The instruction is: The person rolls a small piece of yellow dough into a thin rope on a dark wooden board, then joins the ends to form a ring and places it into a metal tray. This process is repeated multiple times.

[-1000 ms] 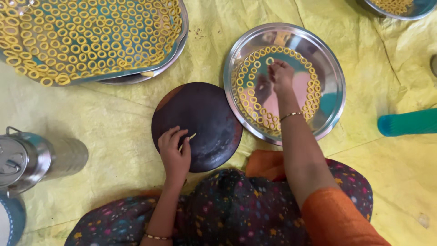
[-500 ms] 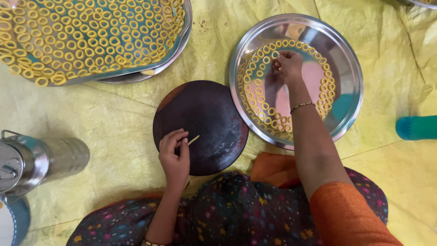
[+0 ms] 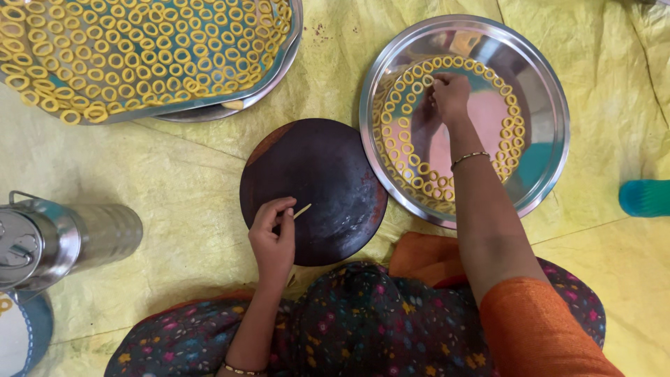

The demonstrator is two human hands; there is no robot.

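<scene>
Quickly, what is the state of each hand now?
Left hand: closed on a thin stick, over the dark board.
Right hand: fingers pinched at the rings in the steel plate.

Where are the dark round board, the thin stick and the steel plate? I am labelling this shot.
dark round board (image 3: 328,181), head view, bare middle of its top.
thin stick (image 3: 302,211), head view, its free end.
steel plate (image 3: 541,91), head view, bare right rim.

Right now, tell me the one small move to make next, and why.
Probably set the dough ring down to extend the circle on the round steel plate. The right hand sits at the top of the ring of yellow rings, whose centre is bare. The left hand holds a thin stick on the dark round board, which carries nothing else.
</scene>
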